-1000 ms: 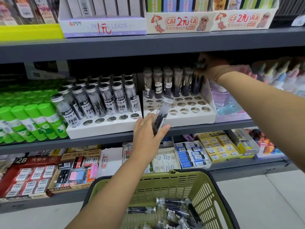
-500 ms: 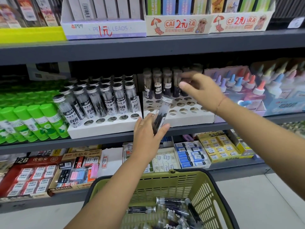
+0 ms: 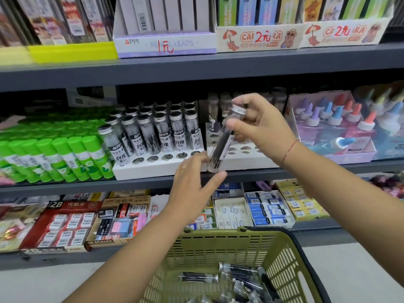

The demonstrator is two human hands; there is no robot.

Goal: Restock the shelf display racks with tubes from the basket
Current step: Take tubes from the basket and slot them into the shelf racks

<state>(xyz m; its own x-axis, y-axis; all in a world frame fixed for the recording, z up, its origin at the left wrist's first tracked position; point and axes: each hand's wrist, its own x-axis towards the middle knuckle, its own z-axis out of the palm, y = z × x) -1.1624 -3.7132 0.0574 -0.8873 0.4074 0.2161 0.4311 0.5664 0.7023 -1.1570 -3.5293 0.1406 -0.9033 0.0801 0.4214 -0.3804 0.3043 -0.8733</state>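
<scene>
A clear tube (image 3: 220, 147) with a silver cap and dark refills inside is tilted in front of the middle shelf. My right hand (image 3: 263, 127) pinches it just under the cap. My left hand (image 3: 190, 189) is below the tube's lower end with thumb and fingers spread, barely touching it or just off it. Behind stand two white racks with round holes: the left rack (image 3: 153, 169) is mostly full of labelled tubes, and the right rack (image 3: 247, 162) has tubes only at the back. The green basket (image 3: 286, 248) below holds several loose tubes (image 3: 240, 275).
Green glue sticks (image 3: 65, 158) crowd the shelf left of the racks, and glue bottles with coloured tips (image 3: 336, 121) stand to the right. The upper shelf edge (image 3: 196, 66) hangs just above. Eraser boxes (image 3: 70, 224) fill the lower shelf.
My right hand came back from the rear of the right rack and took the tube by its top. My left hand loosened its hold and its fingers spread.
</scene>
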